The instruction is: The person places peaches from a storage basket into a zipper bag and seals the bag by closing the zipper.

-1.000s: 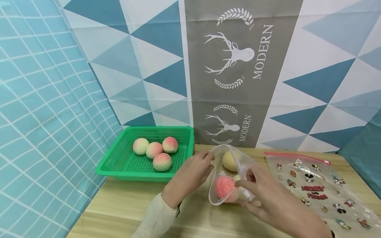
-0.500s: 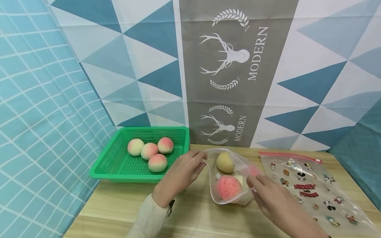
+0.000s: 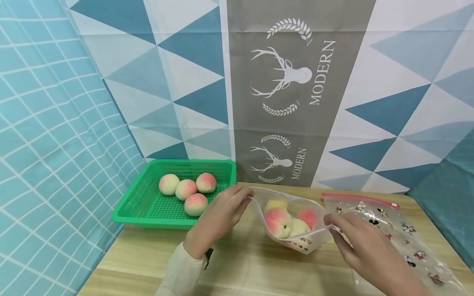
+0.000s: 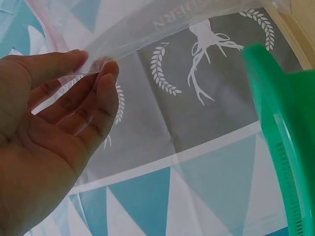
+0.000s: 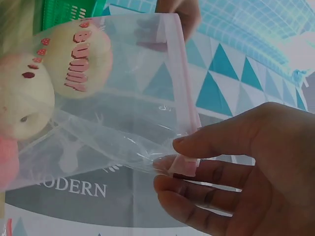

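A clear zip bag (image 3: 307,246) with a pale pink zip edge hangs stretched between both hands, its mouth spread wide. Inside lie several peaches (image 3: 277,223), pink and cream, with a yellow fruit (image 3: 275,204) partly hidden behind them. My left hand (image 3: 226,211) pinches the bag's left corner between thumb and fingers, as the left wrist view shows up close. At the opposite corner, my right hand (image 3: 364,242) pinches the zip end. In the right wrist view, red lettering and small strawberries show on the bag (image 5: 123,64).
A green basket (image 3: 148,222) holding several peaches (image 3: 186,190) stands at the left, right behind my left forearm. Flat on the wooden table (image 3: 237,271) at the right lies a larger printed zip bag (image 3: 398,230) with a red slider edge. A patterned cloth (image 3: 274,123) hangs behind.
My right hand has come out of the bag and taken its right corner, drawing it to the right. The mouth has stretched wider and the fruit inside has shifted. My left hand keeps its pinch.
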Demonstrator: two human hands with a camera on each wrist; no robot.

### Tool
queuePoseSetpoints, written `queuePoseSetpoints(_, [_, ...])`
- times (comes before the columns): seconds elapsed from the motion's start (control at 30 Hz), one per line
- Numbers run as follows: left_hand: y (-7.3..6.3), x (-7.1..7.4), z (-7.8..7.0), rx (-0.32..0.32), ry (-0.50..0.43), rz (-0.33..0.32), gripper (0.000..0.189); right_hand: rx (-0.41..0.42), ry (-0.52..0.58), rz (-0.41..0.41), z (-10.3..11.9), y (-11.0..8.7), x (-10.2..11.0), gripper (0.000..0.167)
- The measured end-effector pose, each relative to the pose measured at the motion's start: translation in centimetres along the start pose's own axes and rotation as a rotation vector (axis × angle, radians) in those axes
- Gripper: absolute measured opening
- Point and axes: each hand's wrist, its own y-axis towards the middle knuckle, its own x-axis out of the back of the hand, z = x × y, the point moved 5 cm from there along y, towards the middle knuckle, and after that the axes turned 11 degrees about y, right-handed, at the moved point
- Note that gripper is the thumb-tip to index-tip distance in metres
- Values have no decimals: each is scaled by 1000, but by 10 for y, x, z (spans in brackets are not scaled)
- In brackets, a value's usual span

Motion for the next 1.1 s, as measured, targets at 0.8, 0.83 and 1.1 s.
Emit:
queuePoseSetpoints(0.8, [4,30,-4,-28,-264,-197,37,53,173,-370,-26,-5,47,28])
queuePoseSetpoints(0.83, [4,29,-3,-18,-258,-193,36,39,167,-362,-27,-4,47,22])
queuePoseSetpoints(1.1, [6,16,5,12,-131,-84,22,-10,134,-272,-36,2,36,41])
